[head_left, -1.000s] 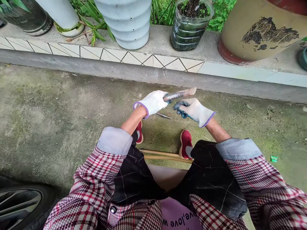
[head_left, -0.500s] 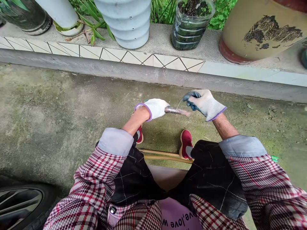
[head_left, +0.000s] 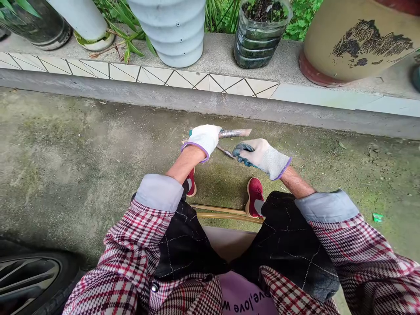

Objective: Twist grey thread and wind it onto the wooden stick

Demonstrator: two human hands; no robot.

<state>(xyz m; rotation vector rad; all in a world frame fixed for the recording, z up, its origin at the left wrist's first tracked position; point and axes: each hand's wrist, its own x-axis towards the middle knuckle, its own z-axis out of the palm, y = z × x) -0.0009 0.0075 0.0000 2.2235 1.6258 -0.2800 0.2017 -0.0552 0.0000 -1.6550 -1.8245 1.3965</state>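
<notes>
My left hand (head_left: 205, 136), in a white knit glove with a purple cuff, is closed round a stick (head_left: 234, 133). Silvery wire is wound about the stick, and its pale bare end points right. Below it a thinner, shiny wrapped piece (head_left: 225, 152) runs from under the left hand toward my right fingers. Whether the two pieces join is hidden by the glove. My right hand (head_left: 257, 156), gloved in white with dark grey-blue fingers, is pinched shut at the thin piece's tip. The thin wire strand seen there earlier is now hidden by the fingers.
Beyond the hands runs a low tiled ledge (head_left: 216, 83) bearing a white ribbed pot (head_left: 170, 33), a cut plastic bottle planter (head_left: 259, 39) and a tan pot (head_left: 348, 48). A car wheel (head_left: 29, 280) is at lower left. Green litter (head_left: 377, 217) lies right.
My right hand has moved left and down toward the left hand. The left hand has turned and risen slightly, so the wrapped stick now tilts up and the thinner piece shows below.
</notes>
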